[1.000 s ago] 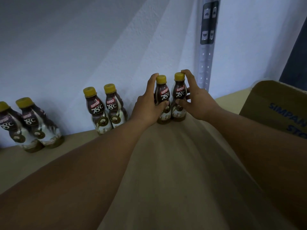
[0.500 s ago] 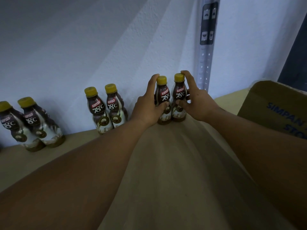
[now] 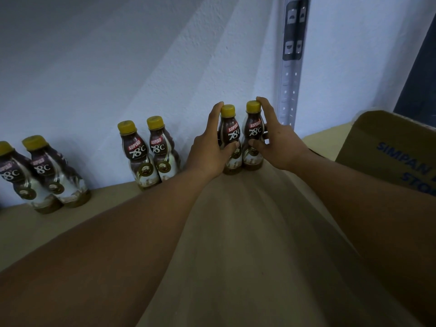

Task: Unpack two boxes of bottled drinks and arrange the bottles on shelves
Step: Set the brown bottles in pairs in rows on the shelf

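Head view. On my feed, a tan shelf (image 3: pixel 236 244) runs away from the camera to a pale wall (image 3: pixel 118 67), which closes the space right behind the bottles. The open room is the broad stretch of shelf in the lower middle of the frame, between the two forearms. At upper right a grey slotted upright (image 3: pixel 290 90) rises against the wall, just behind the right grip (image 3: pixel 276 145). A brown cardboard box (image 3: pixel 389 149) with blue print fills the right edge, near the right forearm.

At centre frame the left grip (image 3: pixel 207 149) is wrapped round the left-hand bottle (image 3: pixel 233 133). Its thumb lies across the front of the label and its forefinger reaches up beside the yellow cap, while the other fingers are hidden behind. The right grip is wrapped round the right-hand bottle (image 3: pixel 255 129) in the same way, with its forefinger tip on the cap. Both bottles stand upright on the shelf, side by side and touching. They are close to the wall, but I cannot tell whether they meet it.

Left of centre, a middle pair (image 3: pixel 138 152) of the same brown, yellow-capped bottles stands near the left wrist. At the left edge is a far pair (image 3: pixel 47 175), well apart from the middle pair, with one bottle cut off by the frame.
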The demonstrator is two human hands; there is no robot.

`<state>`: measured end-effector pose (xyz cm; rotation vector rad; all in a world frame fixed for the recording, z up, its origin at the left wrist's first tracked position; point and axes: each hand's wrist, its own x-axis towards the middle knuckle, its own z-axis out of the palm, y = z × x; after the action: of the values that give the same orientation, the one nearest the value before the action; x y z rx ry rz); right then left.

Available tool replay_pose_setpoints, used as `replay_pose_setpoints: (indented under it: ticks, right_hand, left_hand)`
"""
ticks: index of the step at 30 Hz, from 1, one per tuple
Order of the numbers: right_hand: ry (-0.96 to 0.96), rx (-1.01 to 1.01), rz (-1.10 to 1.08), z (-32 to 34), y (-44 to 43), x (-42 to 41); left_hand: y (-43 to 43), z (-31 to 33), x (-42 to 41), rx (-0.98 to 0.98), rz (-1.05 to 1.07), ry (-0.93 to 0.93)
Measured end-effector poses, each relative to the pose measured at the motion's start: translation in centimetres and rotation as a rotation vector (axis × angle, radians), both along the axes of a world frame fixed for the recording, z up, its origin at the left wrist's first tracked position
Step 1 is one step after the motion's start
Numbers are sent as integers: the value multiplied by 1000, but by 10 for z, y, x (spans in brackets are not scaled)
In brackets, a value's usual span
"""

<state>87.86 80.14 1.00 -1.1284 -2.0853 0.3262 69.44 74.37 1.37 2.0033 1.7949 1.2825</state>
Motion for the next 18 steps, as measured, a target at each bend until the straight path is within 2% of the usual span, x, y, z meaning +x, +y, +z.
replay_pose_setpoints:
  ticks: [3,10,13,16,18]
  right_hand:
    - [45,-46,19,1,-1,2]
    - [169,-323,-28,-16,-38,10]
    - [86,-424,-91,-27,-62,13]
    - [-66,-454,-158,-36,-92,14]
    - [-86,-452,-167,-37,-122,9]
  left_hand:
    - [-1,-2,0,-25,-15,-66]
    - [-30,-24,-10,-198,6,-180]
    - [-59,-36,-15,-287,-2,-126]
    - [-98,-44,-24,-332,35,-20]
    - [-132,-45,-30,-348,46,4]
